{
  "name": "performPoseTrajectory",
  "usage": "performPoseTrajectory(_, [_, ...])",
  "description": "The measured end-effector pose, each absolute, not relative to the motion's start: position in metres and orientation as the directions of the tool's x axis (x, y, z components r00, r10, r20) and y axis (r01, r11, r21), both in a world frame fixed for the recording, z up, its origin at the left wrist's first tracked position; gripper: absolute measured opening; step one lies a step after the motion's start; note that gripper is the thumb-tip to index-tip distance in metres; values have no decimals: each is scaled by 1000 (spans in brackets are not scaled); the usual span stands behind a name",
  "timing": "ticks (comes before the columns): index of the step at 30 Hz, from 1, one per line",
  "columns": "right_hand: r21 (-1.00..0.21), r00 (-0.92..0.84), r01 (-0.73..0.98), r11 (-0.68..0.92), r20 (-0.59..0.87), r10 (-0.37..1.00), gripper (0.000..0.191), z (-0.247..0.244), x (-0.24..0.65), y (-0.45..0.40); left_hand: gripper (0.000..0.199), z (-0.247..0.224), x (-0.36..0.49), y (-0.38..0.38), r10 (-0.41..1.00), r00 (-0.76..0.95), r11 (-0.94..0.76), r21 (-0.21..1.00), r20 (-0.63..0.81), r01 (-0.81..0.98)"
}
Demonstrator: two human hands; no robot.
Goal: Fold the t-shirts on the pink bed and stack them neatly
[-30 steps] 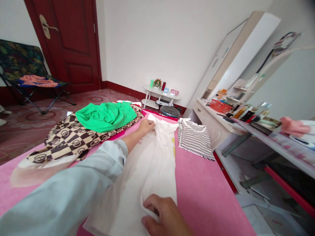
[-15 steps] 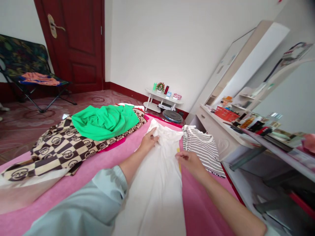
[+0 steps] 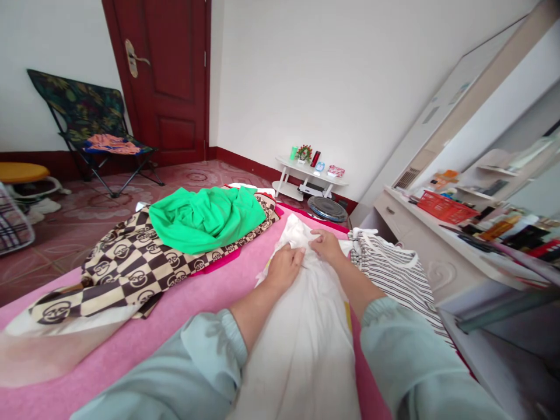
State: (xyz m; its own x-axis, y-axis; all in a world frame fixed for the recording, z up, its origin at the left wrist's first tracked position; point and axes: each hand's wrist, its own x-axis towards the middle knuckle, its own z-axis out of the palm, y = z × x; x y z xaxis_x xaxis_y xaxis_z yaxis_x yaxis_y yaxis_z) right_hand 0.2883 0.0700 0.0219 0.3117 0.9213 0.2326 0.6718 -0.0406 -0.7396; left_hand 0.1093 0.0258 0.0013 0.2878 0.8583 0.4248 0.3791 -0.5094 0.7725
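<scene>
A long white garment (image 3: pixel 301 332) lies lengthwise on the pink bed cover (image 3: pixel 184 315), its far end bunched. My left hand (image 3: pixel 285 267) is closed on the cloth near that far end, fingers curled. My right hand (image 3: pixel 324 244) pinches the same cloth a little farther up and to the right. To the right lies a black-and-white striped garment (image 3: pixel 394 271). On the left, a green garment (image 3: pixel 207 219) rests on a brown and cream checkered cloth (image 3: pixel 126 262).
A white dressing table (image 3: pixel 415 245) with a red basket (image 3: pixel 446 205) and bottles stands at the right. Beyond the bed are a low white stand (image 3: pixel 289 189) and a round dark appliance (image 3: pixel 327 207). A folding chair (image 3: pixel 83 111) stands by the red door (image 3: pixel 175 81).
My right hand has moved from the garment's right edge up and inward onto the cloth. My left hand has come slightly nearer. The view has turned a little to the left.
</scene>
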Motion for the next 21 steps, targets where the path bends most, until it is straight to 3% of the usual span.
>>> performPoseTrajectory(8, [-654,342,756,-27,360,868,2,27,278,73,34,3,107,25,839,270,-543,759,472,361])
performPoseTrajectory(12, [-701,266,705,107,401,877,20,26,272,64,24,2,110,29,844,169,-534,826,509,181])
performPoseTrajectory(15, [-729,208,665,163,390,897,24,20,280,61,29,-4,114,37,899,116,-429,903,423,32])
performPoseTrajectory(21, [-729,493,683,-43,418,763,20,17,341,65,35,-18,118,53,951,62,-302,953,301,9])
